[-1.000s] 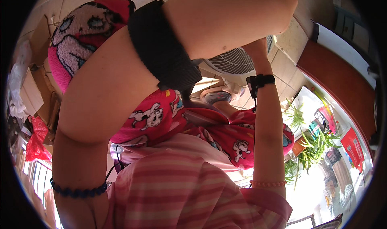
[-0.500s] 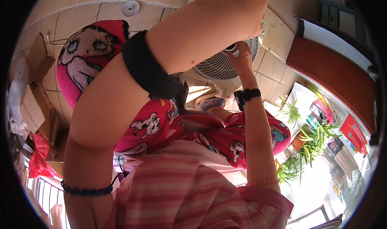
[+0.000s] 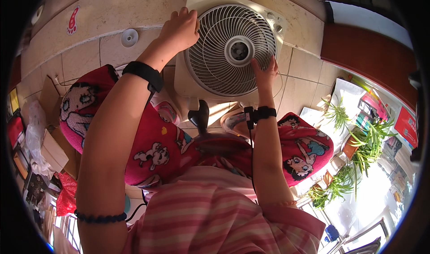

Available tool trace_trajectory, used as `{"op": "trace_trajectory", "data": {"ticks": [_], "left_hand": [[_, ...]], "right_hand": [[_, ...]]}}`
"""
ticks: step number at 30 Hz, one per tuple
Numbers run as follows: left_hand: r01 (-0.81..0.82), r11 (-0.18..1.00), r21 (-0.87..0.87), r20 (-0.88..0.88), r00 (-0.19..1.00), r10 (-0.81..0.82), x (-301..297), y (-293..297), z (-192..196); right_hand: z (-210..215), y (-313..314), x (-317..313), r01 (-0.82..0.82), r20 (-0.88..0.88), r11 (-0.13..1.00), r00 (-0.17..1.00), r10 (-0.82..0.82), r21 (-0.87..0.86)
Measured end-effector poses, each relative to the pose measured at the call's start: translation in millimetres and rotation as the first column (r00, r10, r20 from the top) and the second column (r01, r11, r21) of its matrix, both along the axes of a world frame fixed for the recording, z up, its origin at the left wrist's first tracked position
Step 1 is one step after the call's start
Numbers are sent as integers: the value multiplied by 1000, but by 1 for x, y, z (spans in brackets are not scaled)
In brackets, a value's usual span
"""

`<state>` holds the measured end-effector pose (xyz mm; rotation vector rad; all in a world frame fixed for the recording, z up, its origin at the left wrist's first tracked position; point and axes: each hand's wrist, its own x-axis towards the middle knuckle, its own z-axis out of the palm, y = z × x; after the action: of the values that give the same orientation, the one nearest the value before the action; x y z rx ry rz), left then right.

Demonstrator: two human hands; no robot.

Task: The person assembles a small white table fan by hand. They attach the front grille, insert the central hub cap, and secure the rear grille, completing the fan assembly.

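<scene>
A: Status of the fan (image 3: 230, 48)?

B: It stands on the tiled floor (image 3: 89, 52) just ahead of the knees. The grille faces up toward the person; no clear long axis, the housing being near square.

A: Hands?

B: The left hand (image 3: 179, 30) is curled over the top-left housing edge. The right hand (image 3: 265, 72) lies flat, fingers spread, on the grille's lower right rim.

A: Step?

B: Probably steadying or seating the grille. The next move needs even pressure from both sides.

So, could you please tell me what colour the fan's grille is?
The fan's grille is white, seen best in the head view.
</scene>
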<state>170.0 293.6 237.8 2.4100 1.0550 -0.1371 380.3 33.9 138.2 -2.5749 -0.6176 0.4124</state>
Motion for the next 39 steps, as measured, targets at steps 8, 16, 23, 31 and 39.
{"op": "trace_trajectory", "data": {"ticks": [8, 16, 23, 31, 39], "left_hand": [[-81, 912, -402, 206, 962, 177, -6, 14, -81], [-178, 969, -170, 28, 982, 185, -9, -5, -98], [-225, 952, -209, -110, 972, 206, -6, 2, -95], [-258, 948, -187, -23, 966, 258, -9, -5, -99], [-288, 934, -212, -10, 956, 293, -13, 1, -113]], "right_hand": [[1, -1, -26, 141, 0, 985, 990, -142, 98], [25, 3, -35, 182, 123, 979, 974, -192, 91], [27, -6, -27, 230, 75, 973, 970, -230, 6], [28, -5, -26, 248, 53, 969, 967, -248, 19], [34, -2, -25, 241, 27, 969, 971, -239, -62]]}}
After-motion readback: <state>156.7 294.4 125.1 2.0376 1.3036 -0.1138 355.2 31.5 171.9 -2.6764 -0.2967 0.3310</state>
